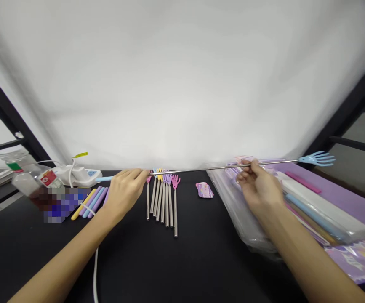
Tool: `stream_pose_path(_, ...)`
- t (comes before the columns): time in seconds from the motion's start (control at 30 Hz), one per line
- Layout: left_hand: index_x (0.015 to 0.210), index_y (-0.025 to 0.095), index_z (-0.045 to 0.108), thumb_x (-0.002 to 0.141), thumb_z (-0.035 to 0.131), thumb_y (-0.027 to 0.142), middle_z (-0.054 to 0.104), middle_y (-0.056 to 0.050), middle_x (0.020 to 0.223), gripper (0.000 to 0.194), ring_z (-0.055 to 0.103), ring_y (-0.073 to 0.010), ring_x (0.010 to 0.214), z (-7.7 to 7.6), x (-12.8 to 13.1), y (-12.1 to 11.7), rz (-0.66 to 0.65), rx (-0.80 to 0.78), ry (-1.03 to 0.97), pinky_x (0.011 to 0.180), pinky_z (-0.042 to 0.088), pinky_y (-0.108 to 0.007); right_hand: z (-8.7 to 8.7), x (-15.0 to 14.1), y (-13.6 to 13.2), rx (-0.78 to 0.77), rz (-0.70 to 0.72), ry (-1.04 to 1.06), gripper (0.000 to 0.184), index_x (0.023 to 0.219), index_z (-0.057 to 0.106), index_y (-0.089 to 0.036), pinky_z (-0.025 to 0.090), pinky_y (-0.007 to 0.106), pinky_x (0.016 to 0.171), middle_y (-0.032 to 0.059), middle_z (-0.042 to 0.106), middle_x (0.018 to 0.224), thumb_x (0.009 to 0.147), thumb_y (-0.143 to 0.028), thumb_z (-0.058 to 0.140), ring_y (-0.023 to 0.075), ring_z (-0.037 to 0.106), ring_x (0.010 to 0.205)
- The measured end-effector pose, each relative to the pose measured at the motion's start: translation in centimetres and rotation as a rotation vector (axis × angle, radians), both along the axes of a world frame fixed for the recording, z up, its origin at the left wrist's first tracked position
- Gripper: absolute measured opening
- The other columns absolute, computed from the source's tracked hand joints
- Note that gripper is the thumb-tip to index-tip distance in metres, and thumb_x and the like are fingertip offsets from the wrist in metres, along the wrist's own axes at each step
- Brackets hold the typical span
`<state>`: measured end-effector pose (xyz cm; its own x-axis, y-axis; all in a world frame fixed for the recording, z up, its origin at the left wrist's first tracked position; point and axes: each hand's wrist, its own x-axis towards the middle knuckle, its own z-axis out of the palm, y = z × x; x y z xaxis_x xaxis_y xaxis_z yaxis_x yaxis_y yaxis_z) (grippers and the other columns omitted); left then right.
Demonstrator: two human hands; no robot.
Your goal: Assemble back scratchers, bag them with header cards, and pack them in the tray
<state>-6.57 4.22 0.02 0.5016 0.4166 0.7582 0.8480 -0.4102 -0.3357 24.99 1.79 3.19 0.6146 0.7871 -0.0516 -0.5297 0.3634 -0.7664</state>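
Stretched out level between my hands is a telescopic back scratcher (195, 170), its thin metal rod extended. My left hand (127, 187) is wrapped round it near the light blue handle, whose end sticks out to the left. With thumb and fingers, my right hand (258, 185) pinches the rod farther along. The light blue claw head points right, beyond that hand. Below the rod, several shorter metal back scratchers (166, 202) with pink, yellow, blue and purple claws lie side by side on the black table (182, 269). A small purple card (204, 190) lies to their right.
Colored handles (90, 204) lie at the left, near a power strip (89, 176) with a white cable (95, 273). A clear bottle (27, 176) stands beyond them. Clear plastic bags (235, 210) and a purple box (343, 193) with packed items fill the right side.
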Motion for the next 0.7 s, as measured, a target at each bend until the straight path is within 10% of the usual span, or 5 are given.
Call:
stream_pose_path(0.27, 0.078, 0.02, 0.063, 0.093, 0.058, 0.017, 0.063, -0.002, 0.07, 0.016, 0.059, -0.0182, 0.061, 0.5, -0.3, -0.4, 0.159, 0.014, 0.012, 0.061, 0.039, -0.031, 0.8, 1.4, 0.1, -0.012, -0.056, 0.038, 0.029, 0.068, 0.065, -0.013, 0.041, 0.013, 0.046, -0.0034, 0.048, 0.058, 0.095, -0.008, 0.054, 0.0049, 0.043, 0.05)
stream_pose_path(0.57, 0.102, 0.015, 0.066, 0.092, 0.058, 0.008, 0.075, -0.006, 0.094, 0.014, 0.069, -0.0182, 0.083, 0.6, 2.2, -0.5, -0.204, 0.073, -0.021, 0.085, 0.05, -0.033, -0.5, -2.8, -0.4, -0.001, 0.229, -0.051, 0.009, 0.078, 0.071, -0.009, 0.045, 0.014, 0.049, 0.001, 0.061, 0.073, 0.086, -0.009, 0.068, 0.0054, 0.051, 0.058)
stream_pose_path(0.7, 0.105, 0.017, 0.064, 0.092, 0.06, 0.011, 0.075, -0.004, 0.094, 0.015, 0.069, -0.0173, 0.08, 0.9, 0.8, -0.1, -0.201, 0.102, -0.035, 0.083, 0.05, -0.034, 0.0, -0.9, 0.2, 0.029, 0.092, 0.058, 0.018, 0.07, 0.066, -0.011, 0.04, 0.012, 0.042, -0.001, 0.06, 0.071, 0.088, -0.008, 0.065, 0.0029, 0.045, 0.052)
